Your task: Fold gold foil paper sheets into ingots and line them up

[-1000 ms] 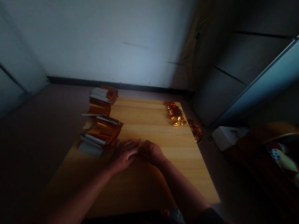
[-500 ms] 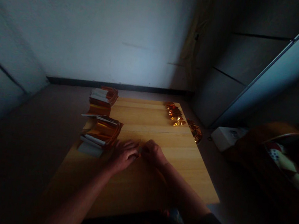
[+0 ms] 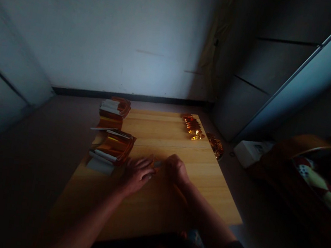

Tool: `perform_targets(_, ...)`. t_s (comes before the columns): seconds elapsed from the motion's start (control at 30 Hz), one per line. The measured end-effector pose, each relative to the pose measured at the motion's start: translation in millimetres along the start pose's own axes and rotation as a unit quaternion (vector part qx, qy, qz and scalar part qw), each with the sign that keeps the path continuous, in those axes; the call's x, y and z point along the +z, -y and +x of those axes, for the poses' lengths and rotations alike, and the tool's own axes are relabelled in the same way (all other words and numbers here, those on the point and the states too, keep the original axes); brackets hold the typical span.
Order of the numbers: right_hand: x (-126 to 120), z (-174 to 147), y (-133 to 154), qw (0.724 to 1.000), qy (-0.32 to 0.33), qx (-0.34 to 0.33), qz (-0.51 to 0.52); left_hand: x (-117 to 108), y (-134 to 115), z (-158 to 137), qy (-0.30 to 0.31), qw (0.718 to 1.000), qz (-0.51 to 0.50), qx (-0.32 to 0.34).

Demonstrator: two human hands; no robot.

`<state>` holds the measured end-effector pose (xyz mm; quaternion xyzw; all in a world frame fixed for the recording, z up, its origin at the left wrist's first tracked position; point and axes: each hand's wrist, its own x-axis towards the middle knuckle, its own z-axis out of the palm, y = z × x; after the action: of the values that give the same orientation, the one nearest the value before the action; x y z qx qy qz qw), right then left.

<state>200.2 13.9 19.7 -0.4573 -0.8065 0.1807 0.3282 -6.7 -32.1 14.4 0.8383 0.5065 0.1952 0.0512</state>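
My left hand rests low over the wooden table, thumb and fingers closed about a small folded piece of orange foil paper. A greyish strip of the paper shows at its right side. Just to the right, my right hand is closed with its fingers curled in; whatever is between them is hidden. Left of my hands lies a stack of copper-coloured foil sheets with pale backing.
More foil sheets lie at the table's far left corner. A row of shiny folded foil pieces sits at the far right. Beyond the right edge is a pile of foil pieces, near a white box on the floor.
My right hand has moved a little to the right, away from my left hand, and more of the foil paper shows between them. My left hand has stayed nearly in place.
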Motion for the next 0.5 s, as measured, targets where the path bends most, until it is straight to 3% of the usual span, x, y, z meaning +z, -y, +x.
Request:
perform_targets(0.17, 0.2, -14.2, 10.4, 0.987, 0.089, -0.094, -0.092, -1.3, -1.4, 1.4, 0.014, 1.000, 0.007, -0.005)
perform_targets(0.33, -6.8, -17.2, 8.6, 0.977, 0.088, -0.044, -0.188, -3.6, -1.6, 1.3, 0.026, 0.999, 0.015, -0.009)
perform_targets(0.5, -11.3, -17.5, 15.3, 0.991, 0.063, -0.045, -0.106, -2.9, -14.3, 0.7, 0.046, 0.997, 0.043, -0.044)
